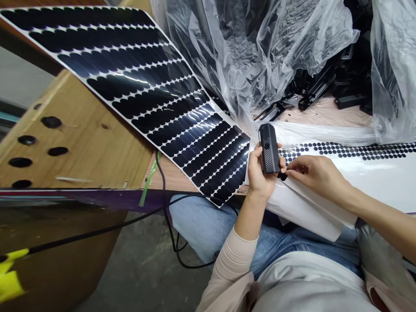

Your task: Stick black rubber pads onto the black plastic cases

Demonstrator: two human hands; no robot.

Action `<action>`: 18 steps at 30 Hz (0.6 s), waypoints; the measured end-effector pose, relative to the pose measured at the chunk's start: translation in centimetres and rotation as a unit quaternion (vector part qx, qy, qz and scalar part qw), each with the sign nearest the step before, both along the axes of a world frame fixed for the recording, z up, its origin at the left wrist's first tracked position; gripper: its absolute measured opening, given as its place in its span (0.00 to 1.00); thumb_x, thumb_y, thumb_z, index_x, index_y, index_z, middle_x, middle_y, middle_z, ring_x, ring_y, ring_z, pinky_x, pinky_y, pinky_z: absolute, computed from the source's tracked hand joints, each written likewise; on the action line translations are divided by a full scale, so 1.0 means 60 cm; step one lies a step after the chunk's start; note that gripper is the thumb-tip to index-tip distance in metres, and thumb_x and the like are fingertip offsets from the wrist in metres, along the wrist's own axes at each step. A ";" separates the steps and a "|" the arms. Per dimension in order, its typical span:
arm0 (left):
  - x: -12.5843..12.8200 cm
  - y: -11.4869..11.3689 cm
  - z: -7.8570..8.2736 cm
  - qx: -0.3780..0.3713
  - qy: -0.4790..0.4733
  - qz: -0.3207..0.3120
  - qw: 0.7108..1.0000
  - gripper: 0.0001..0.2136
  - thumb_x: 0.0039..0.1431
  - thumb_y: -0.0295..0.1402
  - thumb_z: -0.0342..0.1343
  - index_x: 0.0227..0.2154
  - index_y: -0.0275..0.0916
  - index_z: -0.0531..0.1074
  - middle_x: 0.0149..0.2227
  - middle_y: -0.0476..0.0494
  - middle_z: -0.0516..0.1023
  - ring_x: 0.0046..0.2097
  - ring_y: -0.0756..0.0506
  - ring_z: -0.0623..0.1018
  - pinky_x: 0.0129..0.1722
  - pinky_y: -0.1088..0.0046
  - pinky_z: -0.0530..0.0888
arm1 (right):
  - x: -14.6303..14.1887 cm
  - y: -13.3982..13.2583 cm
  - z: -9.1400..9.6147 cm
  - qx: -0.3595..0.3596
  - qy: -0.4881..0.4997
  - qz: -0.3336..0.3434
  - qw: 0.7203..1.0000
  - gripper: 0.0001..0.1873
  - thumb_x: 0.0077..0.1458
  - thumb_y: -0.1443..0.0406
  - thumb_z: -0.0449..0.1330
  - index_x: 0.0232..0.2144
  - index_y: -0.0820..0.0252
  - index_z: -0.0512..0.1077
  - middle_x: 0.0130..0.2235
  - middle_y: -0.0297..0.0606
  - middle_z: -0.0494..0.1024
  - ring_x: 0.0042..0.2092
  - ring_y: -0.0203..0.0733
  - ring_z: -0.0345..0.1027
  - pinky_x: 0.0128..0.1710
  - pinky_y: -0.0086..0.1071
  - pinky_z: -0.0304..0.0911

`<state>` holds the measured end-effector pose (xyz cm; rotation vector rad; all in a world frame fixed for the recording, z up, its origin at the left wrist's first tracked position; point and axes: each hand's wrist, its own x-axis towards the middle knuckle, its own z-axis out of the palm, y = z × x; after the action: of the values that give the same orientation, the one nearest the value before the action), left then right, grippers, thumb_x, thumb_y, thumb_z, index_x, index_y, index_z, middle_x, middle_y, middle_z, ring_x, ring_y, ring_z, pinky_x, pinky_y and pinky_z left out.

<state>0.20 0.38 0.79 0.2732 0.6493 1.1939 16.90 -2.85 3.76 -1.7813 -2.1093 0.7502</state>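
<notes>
The black block-shaped casing with a carbon-weave face (pixel 270 149) is held just above the near edge of the pinkish wooden surface (pixel 175 177), and I have the left hand (pixel 262 180) wrapped around it. The right hand (pixel 315 173) is narrow, thumb and fingertips pinching a small dark piece (pixel 283 176) at the casing's lower end. To do this well, I judge, I should brace the casing firmly, turn that end towards the light and use only the fingertips, so the small piece neither slips nor sits crooked. Just beyond the right hand lies a white sheet with rows of small black dots (pixel 364 173); on the left, a glossy sheet of black scalloped strips (pixel 136 97) slants down towards the casing. Farther back is crumpled clear plastic (pixel 240 65), bag or liner, I cannot tell, with jumbled black plastic parts (pixel 316 89) heaped in its opening, too tangled to count.
</notes>
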 end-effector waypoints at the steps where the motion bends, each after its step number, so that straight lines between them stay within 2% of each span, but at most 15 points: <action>1: 0.001 -0.001 0.000 -0.001 0.003 -0.003 1.000 0.11 0.67 0.39 0.50 0.40 0.37 0.73 0.41 0.42 0.81 0.25 0.50 0.76 0.21 0.74 0.69 | 0.001 -0.006 -0.001 0.025 0.020 0.023 0.999 0.05 0.65 0.64 0.66 0.37 0.55 0.83 0.35 0.36 0.86 0.33 0.45 0.77 0.33 0.37 0.63; 3: 0.003 -0.003 0.000 -0.004 0.013 -0.010 1.000 0.11 0.67 0.40 0.51 0.41 0.37 0.73 0.41 0.43 0.82 0.25 0.50 0.76 0.22 0.74 0.70 | 0.004 -0.016 0.005 0.079 0.071 0.104 0.989 0.07 0.68 0.65 0.64 0.38 0.56 0.83 0.35 0.38 0.85 0.34 0.44 0.76 0.33 0.36 0.64; 5: 0.004 -0.005 -0.001 0.000 0.028 -0.020 0.999 0.12 0.66 0.41 0.54 0.43 0.37 0.73 0.42 0.42 0.83 0.26 0.50 0.77 0.23 0.74 0.71 | 0.012 -0.022 0.024 0.113 0.133 0.194 0.965 0.08 0.71 0.65 0.63 0.39 0.56 0.82 0.35 0.38 0.84 0.35 0.43 0.76 0.34 0.36 0.67; 7: 0.005 -0.007 -0.005 0.024 0.042 -0.041 0.998 0.15 0.65 0.44 0.57 0.44 0.37 0.74 0.43 0.40 0.84 0.25 0.50 0.77 0.23 0.74 0.71 | 0.024 -0.019 0.051 0.112 0.198 0.212 0.950 0.05 0.71 0.65 0.65 0.41 0.54 0.81 0.37 0.37 0.84 0.37 0.42 0.77 0.37 0.35 0.69; 9: 0.006 -0.009 -0.009 0.063 0.054 -0.073 0.994 0.17 0.64 0.46 0.59 0.44 0.36 0.75 0.44 0.38 0.86 0.24 0.50 0.77 0.21 0.74 0.71 | 0.039 -0.004 0.076 0.088 0.247 0.133 0.956 0.01 0.69 0.62 0.68 0.41 0.51 0.81 0.39 0.35 0.84 0.39 0.42 0.77 0.40 0.35 0.71; 11: 0.006 -0.012 -0.013 0.101 0.060 -0.106 0.987 0.18 0.63 0.47 0.61 0.43 0.35 0.75 0.43 0.36 0.87 0.22 0.50 0.77 0.19 0.74 0.70 | 0.055 0.018 0.092 0.061 0.268 0.021 0.961 0.06 0.67 0.57 0.70 0.39 0.50 0.81 0.40 0.36 0.83 0.42 0.45 0.77 0.40 0.36 0.71; 13: 0.005 -0.014 -0.017 0.121 0.065 -0.138 0.981 0.19 0.62 0.48 0.62 0.42 0.34 0.76 0.41 0.35 0.87 0.21 0.49 0.78 0.18 0.74 0.69 | 0.067 0.040 0.097 0.035 0.281 -0.048 0.958 0.12 0.63 0.51 0.72 0.37 0.50 0.82 0.43 0.37 0.83 0.45 0.48 0.76 0.42 0.38 0.71; 18: 0.003 -0.016 -0.019 0.124 0.075 -0.168 0.975 0.20 0.60 0.49 0.63 0.39 0.33 0.76 0.38 0.33 0.87 0.20 0.49 0.77 0.17 0.75 0.68 | 0.068 0.066 0.091 -0.042 0.302 -0.057 0.951 0.21 0.55 0.44 0.76 0.33 0.52 0.82 0.47 0.39 0.84 0.48 0.49 0.75 0.48 0.41 0.70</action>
<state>0.37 -0.58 -0.35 0.6631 0.5581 0.9306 20.99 1.10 9.21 -1.4440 -1.5753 1.1833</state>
